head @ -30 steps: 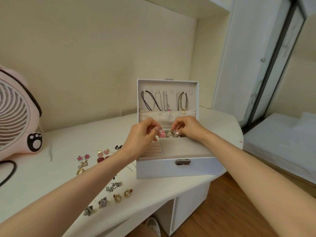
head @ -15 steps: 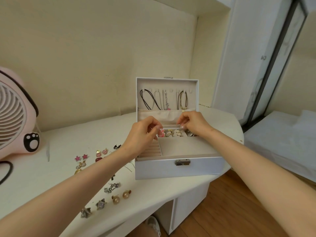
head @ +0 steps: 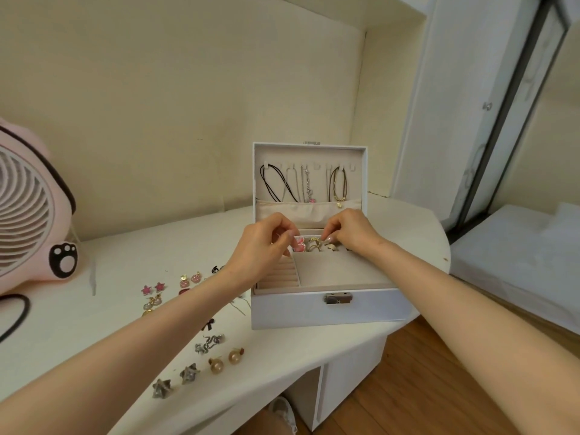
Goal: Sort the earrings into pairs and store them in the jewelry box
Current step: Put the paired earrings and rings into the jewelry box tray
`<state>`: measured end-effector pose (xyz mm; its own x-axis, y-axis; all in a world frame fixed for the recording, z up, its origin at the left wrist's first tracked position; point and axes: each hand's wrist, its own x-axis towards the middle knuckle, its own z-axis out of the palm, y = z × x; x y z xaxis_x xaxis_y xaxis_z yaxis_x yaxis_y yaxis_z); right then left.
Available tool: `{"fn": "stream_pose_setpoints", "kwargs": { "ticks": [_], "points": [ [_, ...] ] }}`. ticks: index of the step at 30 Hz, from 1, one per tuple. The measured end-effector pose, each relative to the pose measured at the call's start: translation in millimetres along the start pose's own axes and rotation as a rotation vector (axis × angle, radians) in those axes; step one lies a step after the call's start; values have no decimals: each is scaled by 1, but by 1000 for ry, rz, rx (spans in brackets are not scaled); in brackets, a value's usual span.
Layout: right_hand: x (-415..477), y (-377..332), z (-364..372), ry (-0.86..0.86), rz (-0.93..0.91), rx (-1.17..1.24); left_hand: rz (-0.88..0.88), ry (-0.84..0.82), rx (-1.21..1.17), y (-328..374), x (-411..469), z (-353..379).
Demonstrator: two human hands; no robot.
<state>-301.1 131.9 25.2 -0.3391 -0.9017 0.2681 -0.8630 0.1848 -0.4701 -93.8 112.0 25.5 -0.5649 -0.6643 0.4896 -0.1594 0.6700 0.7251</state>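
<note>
Drawn back a touch leftward since half a second ago: right hand (head: 351, 233), tips nearer the left hand (head: 266, 246), itself hardly shifted. Left thumb and forefinger pinching a pink earring (head: 299, 243) over the far row of the box (head: 329, 312). Right fingers curled, tips down among gold pieces (head: 315, 244) just right of it; pinching any or none, impossible to tell. Rest of that row hidden behind the hand. More earrings (head: 224, 361) paired on the table (head: 94, 324), left of the box, some covered by the left forearm.

The box (head: 329, 312) is white with beige lining. The star earrings (head: 153, 288) are pink. The fan (head: 34, 215) is pink with a black paw print.
</note>
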Motion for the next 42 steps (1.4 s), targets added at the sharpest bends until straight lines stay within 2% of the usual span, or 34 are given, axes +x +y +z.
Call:
{"fn": "stream_pose_setpoints", "kwargs": {
  "ticks": [6, 12, 28, 34, 42],
  "points": [
    [-3, 5, -13, 42, 25, -9, -8, 4, -6, 0, -1, -5],
    [-12, 7, -20, -80, 70, -17, -6, -2, -17, 2, -3, -2],
    [-17, -7, -23, -10, 8, -34, -14, -2, 44, 1, -10, -17],
    [-33, -51, -19, 42, -170, 46, -38, -54, 190, -3, -27, -51],
    [-61, -138, 27, -137, -390, 120, -265, -196, 438, -25, -65, -117]
  ]
}}
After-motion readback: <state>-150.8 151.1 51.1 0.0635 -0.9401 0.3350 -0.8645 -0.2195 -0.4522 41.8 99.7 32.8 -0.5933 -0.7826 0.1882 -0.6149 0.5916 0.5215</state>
